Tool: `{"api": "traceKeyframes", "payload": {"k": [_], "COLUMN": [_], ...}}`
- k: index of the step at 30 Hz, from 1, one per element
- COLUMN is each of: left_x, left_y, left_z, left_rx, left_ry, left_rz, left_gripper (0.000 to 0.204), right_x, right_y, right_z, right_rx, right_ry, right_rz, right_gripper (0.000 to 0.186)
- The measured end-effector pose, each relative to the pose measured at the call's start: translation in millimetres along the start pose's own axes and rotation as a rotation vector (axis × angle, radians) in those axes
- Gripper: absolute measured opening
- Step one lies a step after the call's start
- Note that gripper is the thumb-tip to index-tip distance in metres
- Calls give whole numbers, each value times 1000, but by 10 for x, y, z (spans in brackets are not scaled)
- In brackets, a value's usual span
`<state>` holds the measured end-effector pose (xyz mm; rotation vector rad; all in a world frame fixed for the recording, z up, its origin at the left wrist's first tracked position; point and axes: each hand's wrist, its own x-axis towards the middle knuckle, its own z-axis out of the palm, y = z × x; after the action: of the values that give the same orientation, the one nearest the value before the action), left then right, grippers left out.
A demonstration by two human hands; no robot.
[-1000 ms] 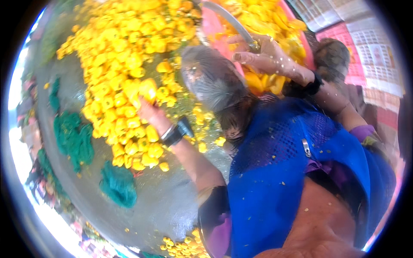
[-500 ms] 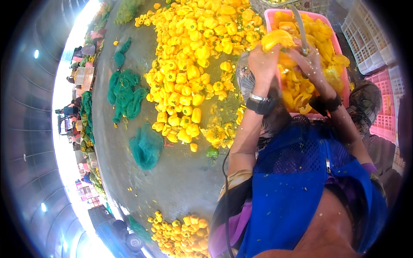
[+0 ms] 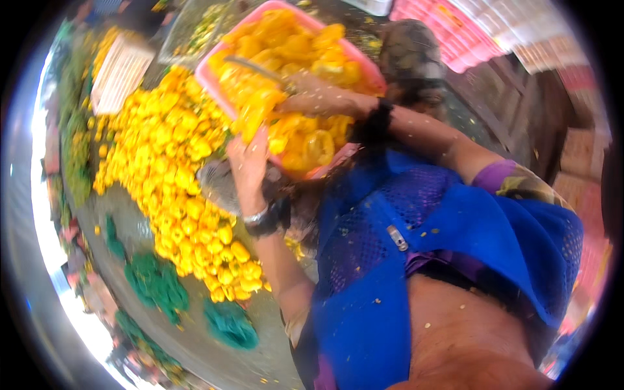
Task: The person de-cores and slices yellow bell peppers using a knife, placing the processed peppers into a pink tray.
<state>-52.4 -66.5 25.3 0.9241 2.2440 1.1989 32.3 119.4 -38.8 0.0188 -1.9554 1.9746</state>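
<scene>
A yellow bell pepper (image 3: 260,112) hangs over the near left rim of a pink crate (image 3: 216,97). My left hand (image 3: 248,162), with a metal band and a dark strap at the wrist, has its fingers closed on the pepper's lower end. My right hand (image 3: 307,94) reaches over the crate, closed around the handle of a knife (image 3: 250,66). The blade points left, above the cut pepper pieces (image 3: 318,148) that fill the crate. My right fingers lie close to the pepper, partly blurred; whether they touch it I cannot tell.
Left of the crate, a large heap of whole yellow peppers (image 3: 175,162) covers the floor, with green nets (image 3: 156,279) beside it. A mesh basket of scraps (image 3: 208,32) stands behind. Pink and white crates (image 3: 448,32) are at the right. My knees flank the pink crate.
The view has turned, so the crate and heap appear farther left and tilted. My right hand and the knife have swung, the blade now pointing left. My left hand still grips a pepper.
</scene>
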Motion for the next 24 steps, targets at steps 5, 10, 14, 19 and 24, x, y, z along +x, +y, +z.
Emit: {"api": "traceKeyframes", "payload": {"k": [5,10,14,19,24], "left_x": [-80,49,141,470,1280], "left_y": [-105,-23,94,246,589], "left_z": [189,-193,-338,-463,-498], "left_rx": [-574,-991,-608,-462,-402], "left_ry": [92,201,457,410,353], "left_rz": [-256,-131,-221,-272,-232], "left_gripper": [16,31,37,38,30], "right_x": [-231,-315,-230,42,57], "right_y": [-156,-206,-158,-377,438], "right_z": [-275,-495,-640,-747,-865], "right_rx": [8,66,-142,-171,-455], "right_ry": [-65,156,345,324,183], "right_rz": [228,372,163,301,162], "right_gripper": [26,22,25,41,51]}}
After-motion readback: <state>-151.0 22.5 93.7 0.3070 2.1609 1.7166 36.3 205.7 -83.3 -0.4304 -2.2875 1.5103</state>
